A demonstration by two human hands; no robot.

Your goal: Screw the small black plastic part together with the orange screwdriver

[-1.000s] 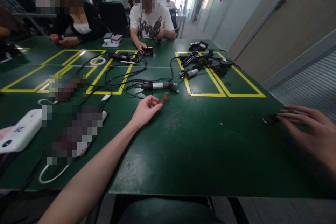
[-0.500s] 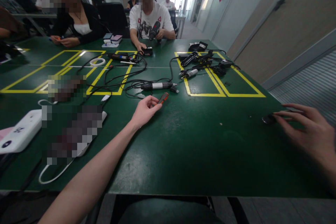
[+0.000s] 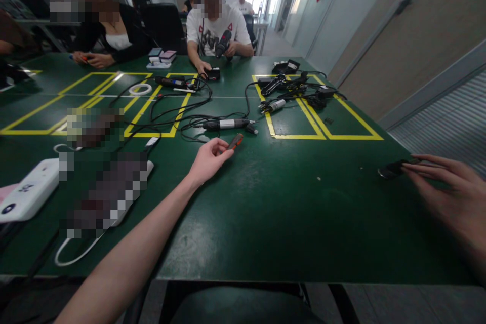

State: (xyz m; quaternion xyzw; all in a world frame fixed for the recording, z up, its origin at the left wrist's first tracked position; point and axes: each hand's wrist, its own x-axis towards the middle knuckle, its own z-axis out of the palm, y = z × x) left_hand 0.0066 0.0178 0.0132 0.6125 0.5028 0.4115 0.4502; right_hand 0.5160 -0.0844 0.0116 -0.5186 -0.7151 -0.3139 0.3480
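Observation:
My left hand (image 3: 210,158) rests over the middle of the green table (image 3: 273,233). Its thumb and fingers pinch a short grey-and-orange tool (image 3: 236,142); the rest of it is hidden in the hand. Just beyond that lies a pen-shaped electric tool (image 3: 228,124), silver and black, with a black cable. At the right side of the table, my right hand (image 3: 450,179) has its fingers stretched out and slightly blurred. Their tips are at the near end of a small, flat dark object (image 3: 393,168) with a glossy end, which lies on the table.
A white power bank (image 3: 32,190) and a blurred-out device on a white base (image 3: 131,197) lie on my left. Black cables and tools (image 3: 288,86) sit inside yellow-taped boxes. Across the table, one person holds a black drill (image 3: 223,44); another person sits further left.
My right hand has shifted slightly to the right along the dark object, so more of that object shows. My left hand has stayed put with its tool.

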